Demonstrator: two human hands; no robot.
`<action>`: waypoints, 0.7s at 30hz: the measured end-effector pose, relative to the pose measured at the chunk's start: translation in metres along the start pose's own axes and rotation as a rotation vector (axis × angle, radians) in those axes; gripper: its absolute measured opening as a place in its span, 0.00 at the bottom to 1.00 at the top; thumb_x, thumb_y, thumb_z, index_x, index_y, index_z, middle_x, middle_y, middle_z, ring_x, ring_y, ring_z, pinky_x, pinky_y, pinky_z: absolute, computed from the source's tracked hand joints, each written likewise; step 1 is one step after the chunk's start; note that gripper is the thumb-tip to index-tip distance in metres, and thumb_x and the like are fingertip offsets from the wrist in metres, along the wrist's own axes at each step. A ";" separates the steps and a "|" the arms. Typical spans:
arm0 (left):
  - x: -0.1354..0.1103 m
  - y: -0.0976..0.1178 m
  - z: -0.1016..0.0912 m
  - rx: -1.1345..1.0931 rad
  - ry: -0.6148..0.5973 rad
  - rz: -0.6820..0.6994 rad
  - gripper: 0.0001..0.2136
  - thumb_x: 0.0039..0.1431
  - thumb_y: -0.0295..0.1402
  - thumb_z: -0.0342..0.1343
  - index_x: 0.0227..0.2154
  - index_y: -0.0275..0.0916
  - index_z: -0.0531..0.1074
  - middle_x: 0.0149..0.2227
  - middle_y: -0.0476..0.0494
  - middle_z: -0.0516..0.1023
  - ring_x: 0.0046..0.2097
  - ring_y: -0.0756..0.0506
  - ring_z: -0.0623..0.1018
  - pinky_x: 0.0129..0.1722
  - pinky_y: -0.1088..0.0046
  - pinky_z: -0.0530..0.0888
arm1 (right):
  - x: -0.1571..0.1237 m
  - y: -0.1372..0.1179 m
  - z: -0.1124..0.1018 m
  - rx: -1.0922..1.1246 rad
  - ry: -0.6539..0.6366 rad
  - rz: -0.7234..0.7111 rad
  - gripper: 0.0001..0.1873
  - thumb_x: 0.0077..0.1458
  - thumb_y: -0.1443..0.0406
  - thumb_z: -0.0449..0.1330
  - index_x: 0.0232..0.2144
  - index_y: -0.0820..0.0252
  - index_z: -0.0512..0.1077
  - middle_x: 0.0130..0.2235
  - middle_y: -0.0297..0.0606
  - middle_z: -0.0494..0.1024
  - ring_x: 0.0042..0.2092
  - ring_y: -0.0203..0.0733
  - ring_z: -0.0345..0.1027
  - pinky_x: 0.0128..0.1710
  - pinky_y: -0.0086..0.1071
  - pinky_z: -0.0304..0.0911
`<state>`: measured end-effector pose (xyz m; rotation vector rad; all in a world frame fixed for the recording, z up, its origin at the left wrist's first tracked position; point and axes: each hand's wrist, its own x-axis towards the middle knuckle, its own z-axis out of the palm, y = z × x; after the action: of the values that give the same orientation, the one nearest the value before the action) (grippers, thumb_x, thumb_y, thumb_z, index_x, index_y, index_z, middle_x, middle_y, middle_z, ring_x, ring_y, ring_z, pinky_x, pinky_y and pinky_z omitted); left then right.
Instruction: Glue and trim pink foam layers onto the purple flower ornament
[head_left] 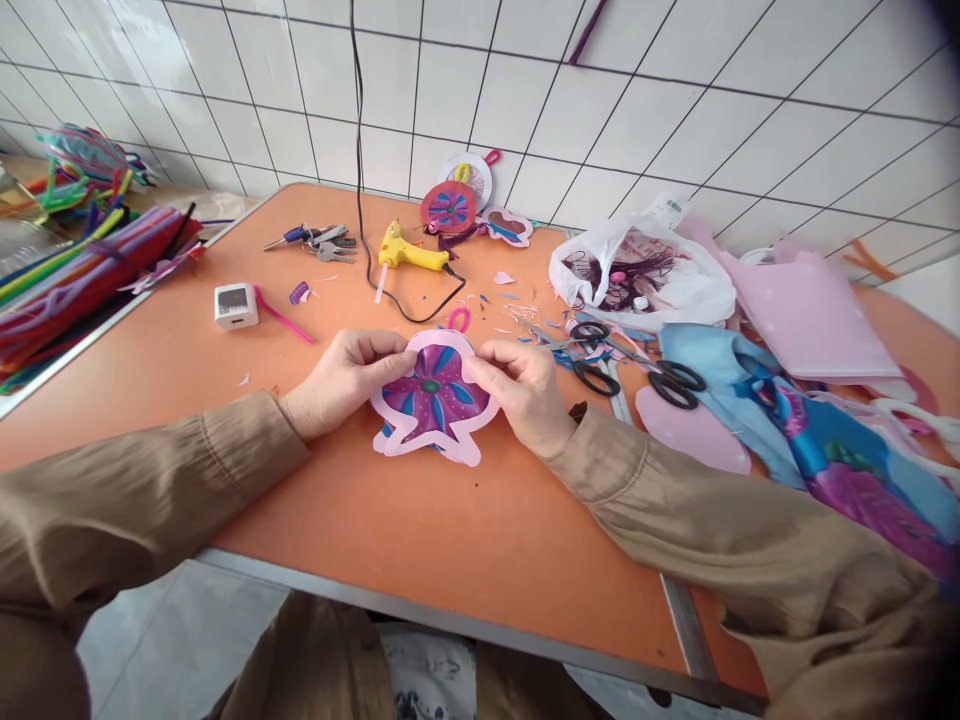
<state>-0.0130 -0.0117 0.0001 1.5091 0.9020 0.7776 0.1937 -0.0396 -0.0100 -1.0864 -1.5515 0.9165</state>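
Observation:
A pink foam cut-out [433, 401] with a purple and blue flower print lies on the orange table [420, 530]. My left hand [341, 380] pinches its upper left edge, fingers closed on it. From the other side, my right hand [521, 390] grips its upper right edge in the same way. A pink pipe-cleaner loop [458, 318] shows just behind the cut-out's top.
A yellow glue gun [409, 252] with a black cord lies behind, near finished flower pieces [450, 207]. Two pairs of black scissors [637, 368] lie to the right by a white plastic bag [645, 275] and pink and blue sheets [802, 310]. Pipe cleaners [75, 270], keys [319, 240] and a small white cube [235, 305] lie left.

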 end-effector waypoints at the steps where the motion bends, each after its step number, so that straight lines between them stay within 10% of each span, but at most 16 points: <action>1: 0.000 0.000 0.000 -0.005 -0.004 -0.001 0.15 0.57 0.42 0.58 0.25 0.34 0.74 0.21 0.49 0.70 0.22 0.52 0.67 0.21 0.78 0.64 | 0.000 0.000 0.000 -0.004 -0.002 -0.002 0.16 0.52 0.58 0.60 0.18 0.58 0.66 0.19 0.31 0.64 0.24 0.33 0.54 0.23 0.31 0.51; 21: 0.002 -0.002 0.001 -0.139 0.081 -0.019 0.14 0.53 0.39 0.62 0.20 0.34 0.72 0.19 0.50 0.67 0.20 0.54 0.63 0.18 0.79 0.60 | 0.001 0.006 -0.001 0.159 -0.021 0.048 0.12 0.50 0.59 0.59 0.20 0.60 0.69 0.21 0.30 0.64 0.25 0.32 0.54 0.25 0.30 0.51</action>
<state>-0.0109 -0.0101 -0.0017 1.3536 0.9019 0.8755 0.1961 -0.0368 -0.0152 -1.0068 -1.4484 1.0687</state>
